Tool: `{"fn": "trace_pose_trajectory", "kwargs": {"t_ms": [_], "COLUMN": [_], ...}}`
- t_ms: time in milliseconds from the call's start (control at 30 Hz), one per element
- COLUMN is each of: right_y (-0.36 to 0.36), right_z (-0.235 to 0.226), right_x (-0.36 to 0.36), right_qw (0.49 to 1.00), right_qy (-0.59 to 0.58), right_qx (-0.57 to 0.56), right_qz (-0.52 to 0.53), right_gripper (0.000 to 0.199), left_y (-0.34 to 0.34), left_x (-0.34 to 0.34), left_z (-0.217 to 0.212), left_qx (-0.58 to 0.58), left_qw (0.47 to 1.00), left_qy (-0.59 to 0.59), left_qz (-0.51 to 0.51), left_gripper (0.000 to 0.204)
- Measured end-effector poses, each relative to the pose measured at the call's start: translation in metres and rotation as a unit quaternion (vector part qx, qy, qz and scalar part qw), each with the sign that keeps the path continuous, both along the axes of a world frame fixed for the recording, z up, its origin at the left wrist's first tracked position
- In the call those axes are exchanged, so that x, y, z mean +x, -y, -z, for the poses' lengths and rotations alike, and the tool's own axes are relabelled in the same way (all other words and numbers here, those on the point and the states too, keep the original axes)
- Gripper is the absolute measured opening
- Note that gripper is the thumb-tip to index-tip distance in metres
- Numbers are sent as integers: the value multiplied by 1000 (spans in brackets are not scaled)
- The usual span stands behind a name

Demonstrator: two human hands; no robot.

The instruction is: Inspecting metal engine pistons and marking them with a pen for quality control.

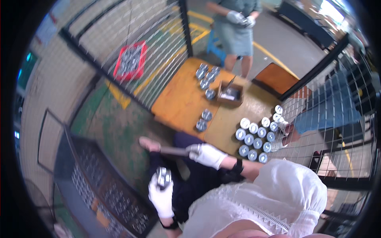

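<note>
My left hand (160, 198), in a white glove, grips a shiny round metal part (163, 177) in its fingers. Across from it, my right hand (208, 155), also gloved, is closed around the end of a long flat grey bar-shaped tool (173, 150). The tool points left, above the metal part and apart from it. Whether it is a file or another tool I cannot tell. Both hands are over my lap, on the near side of the wooden table (174, 95).
Several metal cylinders (257, 142) stand at the table's right; shiny parts (206, 115) lie left. A wooden box (230, 95) holds small items. A dark rack (107, 190) of parts, a red crate (131, 61) and wire mesh (158, 47) surround me. Two people stand beyond the table.
</note>
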State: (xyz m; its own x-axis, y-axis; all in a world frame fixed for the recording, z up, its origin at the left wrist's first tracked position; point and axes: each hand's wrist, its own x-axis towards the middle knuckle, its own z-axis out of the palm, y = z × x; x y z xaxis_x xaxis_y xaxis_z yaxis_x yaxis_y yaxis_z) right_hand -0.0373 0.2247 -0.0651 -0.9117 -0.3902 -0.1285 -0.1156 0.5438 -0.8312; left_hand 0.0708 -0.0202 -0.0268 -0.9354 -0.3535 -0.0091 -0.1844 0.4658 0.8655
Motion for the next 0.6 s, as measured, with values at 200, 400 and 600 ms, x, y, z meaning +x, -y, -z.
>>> {"fn": "trace_pose_trajectory", "kwargs": {"t_ms": [200,400,600], "right_y": [-14,-6,2], "right_z": [-51,-76,-78], "right_x": [5,8,3], "right_qw": [979,992,992], "right_qy": [-44,-95,-117], "right_qx": [-193,-77,-16], "right_qz": [43,-17,-41], "right_gripper": [35,39,38], "left_y": [-8,7,10], "left_x": [-31,-27,-29], "left_z": [-22,-10,-22], "left_qx": [-76,-66,-142], "left_qw": [989,984,974], "left_qy": [-120,-163,-164], "left_qz": [41,39,58], "left_gripper": [54,51,52]}}
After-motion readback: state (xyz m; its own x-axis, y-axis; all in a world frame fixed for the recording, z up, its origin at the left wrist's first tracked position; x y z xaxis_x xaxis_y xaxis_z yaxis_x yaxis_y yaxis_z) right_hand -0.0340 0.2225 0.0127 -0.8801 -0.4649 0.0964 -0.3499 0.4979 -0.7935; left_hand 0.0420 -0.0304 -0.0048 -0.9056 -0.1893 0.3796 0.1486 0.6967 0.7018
